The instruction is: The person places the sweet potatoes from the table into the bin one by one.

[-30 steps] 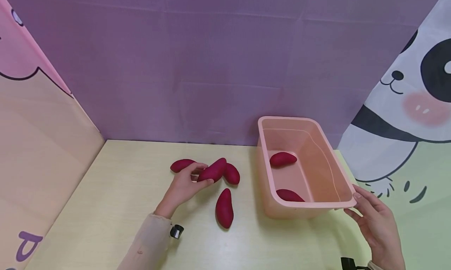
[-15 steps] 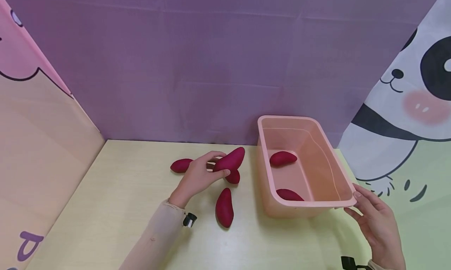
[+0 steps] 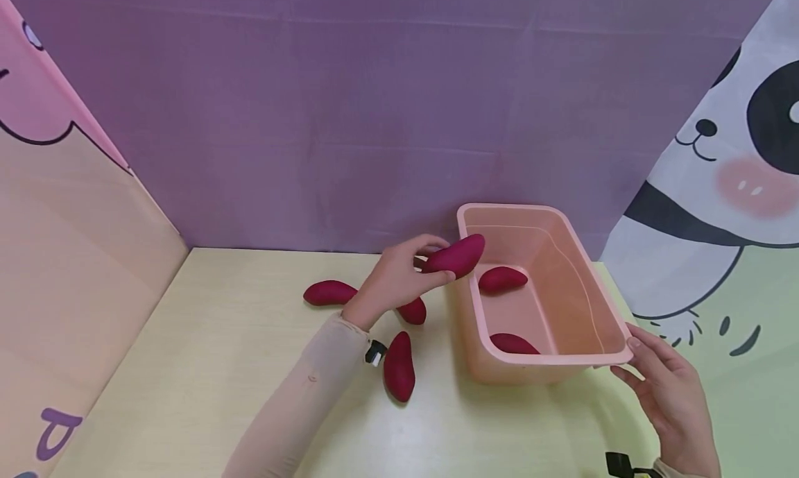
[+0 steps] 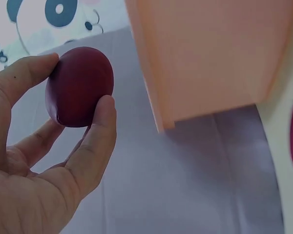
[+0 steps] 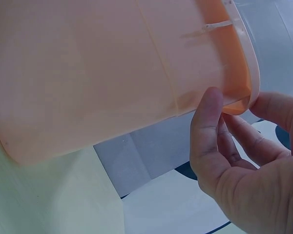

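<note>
My left hand (image 3: 406, 273) grips a dark red sweet potato (image 3: 458, 256) between thumb and fingers. In the head view the sweet potato's far end overlaps the left rim of a pink plastic tub (image 3: 471, 284). The left wrist view shows the held sweet potato (image 4: 80, 87) end-on, beside the tub's outer wall (image 4: 215, 58). My right hand (image 3: 671, 388) pinches the tub's near right corner, thumb above and fingers beneath the rim, as the right wrist view of that hand (image 5: 249, 161) also shows. Inside the tub lie two sweet potatoes, one farther back (image 3: 502, 280) and one near the front (image 3: 513, 344).
On the pale table (image 3: 187, 367) lie three more sweet potatoes: one at the left (image 3: 329, 293), one partly behind the left hand (image 3: 413, 311), and one nearer (image 3: 399, 367). A purple cloth (image 3: 299, 117) stands behind the table, and a panda-print sheet (image 3: 718, 207) at the right.
My left hand has lifted the sweet potato off the group and carried it right to the tub's left rim. The right hand and the tub stay where they were.
</note>
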### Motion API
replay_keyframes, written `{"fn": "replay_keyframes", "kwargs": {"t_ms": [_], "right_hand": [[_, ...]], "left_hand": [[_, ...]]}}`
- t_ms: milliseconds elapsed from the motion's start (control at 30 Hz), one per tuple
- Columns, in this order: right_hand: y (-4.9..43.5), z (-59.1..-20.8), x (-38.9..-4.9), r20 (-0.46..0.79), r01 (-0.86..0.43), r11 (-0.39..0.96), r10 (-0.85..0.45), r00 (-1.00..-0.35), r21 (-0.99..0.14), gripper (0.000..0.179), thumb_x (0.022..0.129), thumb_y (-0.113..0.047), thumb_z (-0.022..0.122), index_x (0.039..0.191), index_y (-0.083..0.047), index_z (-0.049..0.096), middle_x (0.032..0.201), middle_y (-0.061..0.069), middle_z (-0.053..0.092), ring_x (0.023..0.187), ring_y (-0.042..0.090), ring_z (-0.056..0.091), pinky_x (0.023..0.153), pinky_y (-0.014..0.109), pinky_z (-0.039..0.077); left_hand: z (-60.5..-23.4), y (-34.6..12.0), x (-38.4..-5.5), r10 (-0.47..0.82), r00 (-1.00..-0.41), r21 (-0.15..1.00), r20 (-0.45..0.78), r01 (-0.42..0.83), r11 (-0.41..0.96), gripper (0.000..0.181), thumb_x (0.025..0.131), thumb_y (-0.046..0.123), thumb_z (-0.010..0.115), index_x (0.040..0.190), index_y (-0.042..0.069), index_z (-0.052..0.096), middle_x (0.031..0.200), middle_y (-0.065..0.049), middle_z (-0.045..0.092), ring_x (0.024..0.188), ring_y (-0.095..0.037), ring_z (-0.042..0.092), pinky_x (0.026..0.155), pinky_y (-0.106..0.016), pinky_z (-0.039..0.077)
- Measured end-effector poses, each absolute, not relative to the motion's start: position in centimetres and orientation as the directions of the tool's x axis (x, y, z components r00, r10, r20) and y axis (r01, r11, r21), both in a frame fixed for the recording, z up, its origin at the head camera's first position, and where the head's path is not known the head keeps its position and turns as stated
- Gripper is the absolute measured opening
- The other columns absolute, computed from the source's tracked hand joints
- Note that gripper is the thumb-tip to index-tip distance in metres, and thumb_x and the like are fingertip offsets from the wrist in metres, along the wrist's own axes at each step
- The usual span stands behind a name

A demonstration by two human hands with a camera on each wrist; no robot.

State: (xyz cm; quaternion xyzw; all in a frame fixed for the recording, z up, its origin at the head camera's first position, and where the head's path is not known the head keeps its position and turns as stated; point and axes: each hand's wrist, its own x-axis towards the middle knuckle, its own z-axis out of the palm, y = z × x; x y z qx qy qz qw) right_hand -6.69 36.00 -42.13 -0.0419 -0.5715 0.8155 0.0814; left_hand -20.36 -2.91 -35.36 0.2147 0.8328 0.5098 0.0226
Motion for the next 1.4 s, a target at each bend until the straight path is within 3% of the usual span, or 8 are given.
{"fn": "replay_keyframes", "kwargs": {"t_ms": [133,333,667,833,1100,1233,1400], "right_hand": [[36.0,-42.1,-6.7,0.018,-0.081,-0.328,0.189,-0.982,-0.941,0.030,0.101,0.001,0.055,0.127,-0.005,0.069,0.113,0.001,0.071,0.090,0.017,0.071,0.073,0.032,0.059],[36.0,-42.1,-6.8,0.018,-0.079,-0.302,0.200,-0.980,-0.950,0.030,0.101,-0.001,0.056,0.128,-0.005,0.068,0.114,0.000,0.070,0.090,0.017,0.071,0.072,0.032,0.059],[35.9,-41.8,-6.5,-0.021,-0.056,-0.317,0.234,-0.972,-0.947,0.030,0.100,-0.002,0.059,0.127,-0.007,0.069,0.115,-0.001,0.070,0.089,0.017,0.071,0.072,0.033,0.059],[35.5,-41.8,-6.6,-0.029,-0.042,-0.268,0.255,-0.967,-0.962,0.030,0.099,-0.008,0.062,0.129,-0.008,0.069,0.114,-0.004,0.070,0.089,0.016,0.071,0.072,0.033,0.059],[35.0,-42.1,-6.6,-0.038,-0.027,-0.241,0.260,-0.965,-0.970,0.031,0.100,-0.010,0.062,0.130,-0.009,0.068,0.115,-0.005,0.069,0.088,0.015,0.070,0.071,0.032,0.059],[34.9,-42.0,-6.6,-0.038,-0.021,-0.225,0.257,-0.966,-0.974,0.032,0.100,-0.013,0.063,0.132,-0.010,0.067,0.115,-0.005,0.069,0.089,0.015,0.070,0.072,0.032,0.059],[34.8,-42.0,-6.6,-0.025,-0.028,-0.207,0.251,-0.968,-0.978,0.033,0.100,-0.013,0.062,0.132,-0.008,0.066,0.115,-0.004,0.069,0.090,0.015,0.070,0.072,0.032,0.059]], "left_hand": [[-34.0,-0.4,-21.5,0.434,-0.884,0.822,0.175,0.374,0.429,0.046,0.086,0.030,0.080,0.128,0.020,0.065,0.116,0.001,0.065,0.102,-0.018,0.062,0.077,-0.028,0.055],[-32.5,3.6,-22.9,0.460,-0.867,0.838,0.192,0.389,0.383,0.045,0.084,0.030,0.082,0.126,0.020,0.067,0.114,0.003,0.067,0.101,-0.013,0.061,0.078,-0.024,0.054],[-30.5,10.5,-22.8,0.495,-0.855,0.885,0.156,0.344,0.315,0.035,0.085,0.026,0.082,0.118,0.026,0.069,0.102,0.012,0.065,0.093,-0.005,0.058,0.076,-0.018,0.050],[-30.7,12.4,-22.7,0.531,-0.828,0.872,0.180,0.384,0.302,0.026,0.085,0.022,0.081,0.108,0.022,0.069,0.096,0.011,0.065,0.084,-0.006,0.059,0.069,-0.017,0.050],[-32.3,13.5,-22.5,0.619,-0.785,0.720,0.022,0.442,0.536,0.024,0.085,0.027,0.079,0.105,0.017,0.069,0.087,0.011,0.064,0.077,-0.006,0.059,0.067,-0.015,0.048],[-32.5,13.9,-22.2,0.655,-0.751,0.634,-0.078,0.470,0.614,0.018,0.085,0.027,0.080,0.094,0.016,0.069,0.081,0.007,0.064,0.075,-0.009,0.059,0.064,-0.016,0.048],[-32.5,14.5,-21.3,0.635,-0.752,0.586,-0.176,0.438,0.681,0.017,0.082,0.022,0.084,0.085,0.018,0.068,0.077,0.005,0.064,0.073,-0.012,0.059,0.059,-0.019,0.050]]}}
